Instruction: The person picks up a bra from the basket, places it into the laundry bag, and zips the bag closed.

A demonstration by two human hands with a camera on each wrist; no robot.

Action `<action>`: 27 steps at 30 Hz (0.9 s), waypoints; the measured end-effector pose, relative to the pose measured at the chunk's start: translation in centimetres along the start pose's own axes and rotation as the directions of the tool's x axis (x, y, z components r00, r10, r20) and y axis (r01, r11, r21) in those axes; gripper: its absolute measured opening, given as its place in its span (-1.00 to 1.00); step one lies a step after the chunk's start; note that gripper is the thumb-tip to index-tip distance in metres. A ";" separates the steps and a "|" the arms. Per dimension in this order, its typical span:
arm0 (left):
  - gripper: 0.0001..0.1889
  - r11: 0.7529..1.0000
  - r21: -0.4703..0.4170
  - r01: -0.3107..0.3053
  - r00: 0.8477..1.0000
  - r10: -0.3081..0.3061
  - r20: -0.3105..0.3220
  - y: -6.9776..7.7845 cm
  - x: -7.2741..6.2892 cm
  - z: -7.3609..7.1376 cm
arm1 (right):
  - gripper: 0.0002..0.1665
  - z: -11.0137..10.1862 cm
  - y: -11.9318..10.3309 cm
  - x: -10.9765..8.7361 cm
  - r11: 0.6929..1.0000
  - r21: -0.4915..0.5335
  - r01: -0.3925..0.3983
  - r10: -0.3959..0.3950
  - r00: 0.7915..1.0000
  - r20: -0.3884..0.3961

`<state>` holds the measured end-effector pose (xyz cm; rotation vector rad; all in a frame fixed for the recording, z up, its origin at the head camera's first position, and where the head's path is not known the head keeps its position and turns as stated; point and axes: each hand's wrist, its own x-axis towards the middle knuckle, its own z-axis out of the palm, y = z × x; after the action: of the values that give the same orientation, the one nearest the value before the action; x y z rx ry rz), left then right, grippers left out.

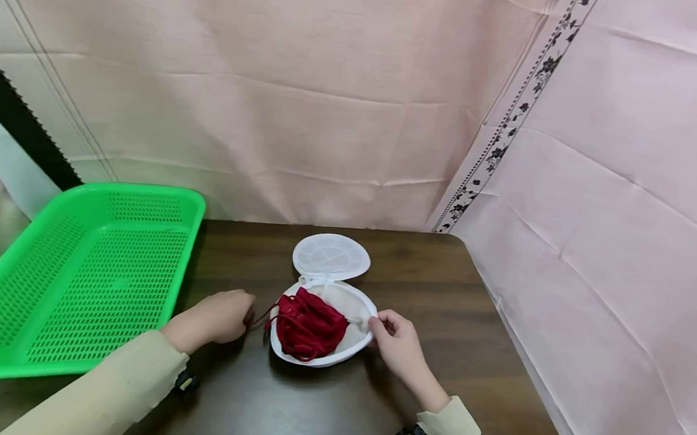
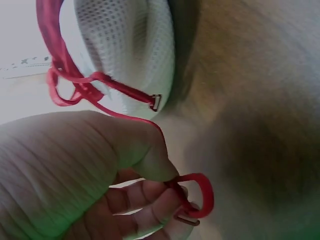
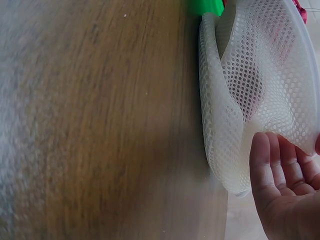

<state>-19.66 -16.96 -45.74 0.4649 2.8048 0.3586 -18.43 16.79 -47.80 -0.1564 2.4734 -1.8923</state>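
Observation:
A white mesh laundry bag (image 1: 352, 336) stands on the table with its round lid (image 1: 331, 255) folded back. Bunched inside it lies a dark red garment (image 1: 312, 325) with thin straps. My left hand (image 1: 225, 315), just left of the bag, pinches one red strap (image 2: 204, 192) between thumb and fingers. That strap runs back over the bag's rim and ends in a small metal hook (image 2: 187, 220). Another strap end with a hook (image 2: 156, 101) hangs against the mesh side. On the opposite side, my right hand (image 1: 399, 347) grips the bag's rim, thumb on top and fingers along the mesh.
A green perforated plastic basket (image 1: 185, 261) stands at the left of the dark wooden table (image 1: 423, 268). Pale cloth (image 1: 301, 108) hangs behind the table, and more cloth (image 1: 612, 214) with a floral border covers the right side.

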 end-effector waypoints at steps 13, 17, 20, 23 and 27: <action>-0.84 0.984 -0.163 -0.069 0.970 0.028 -0.242 0.9 0.3 -2.5 | -0.86 -0.5 0.1 -0.4 1.000 0.013 0.004 -0.004 1.000 -0.025; -0.84 0.974 -0.204 -0.094 0.943 0.022 -0.332 1.1 0.3 -2.9 | -0.86 -0.3 0.1 -0.2 1.000 0.021 -0.005 0.005 1.000 -0.011; -0.86 0.963 -0.236 -0.129 0.914 0.023 -0.404 1.5 0.2 -3.1 | -0.87 -0.3 0.2 -0.2 1.000 0.021 -0.014 0.014 1.000 -0.002; -0.83 0.941 -0.290 -0.172 0.890 0.022 -0.456 2.1 0.1 -3.4 | -0.87 -0.2 0.1 -0.2 1.000 0.018 -0.015 0.016 1.000 -0.002; -0.81 0.902 -0.357 -0.244 0.862 0.032 -0.506 3.1 0.0 -3.7 | -0.85 0.0 0.0 -0.2 1.000 0.006 -0.001 0.001 1.000 0.004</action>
<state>-19.93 -14.84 -41.38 0.5418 3.0369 1.2358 -18.22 16.81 -47.83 -0.1591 2.4648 -1.8965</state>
